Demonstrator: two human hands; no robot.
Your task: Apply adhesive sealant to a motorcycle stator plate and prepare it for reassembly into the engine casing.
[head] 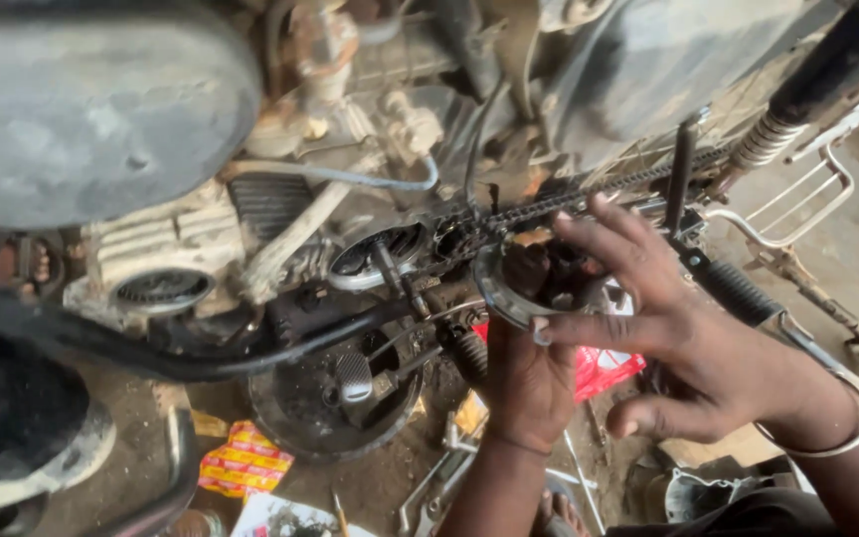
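Both hands on the round metal cover point(509, 293) at the engine's chain side.

Left hand point(529, 383) grips the cover from below, fingers closed on its rim; right hand point(693, 338) spreads open-fingered across its face, clasping nothing. I judge the cover neither seated nor clear of the engine case point(166, 254): the drive chain point(589, 196) is exposed, and tools point(429, 502) lie on the ground below.
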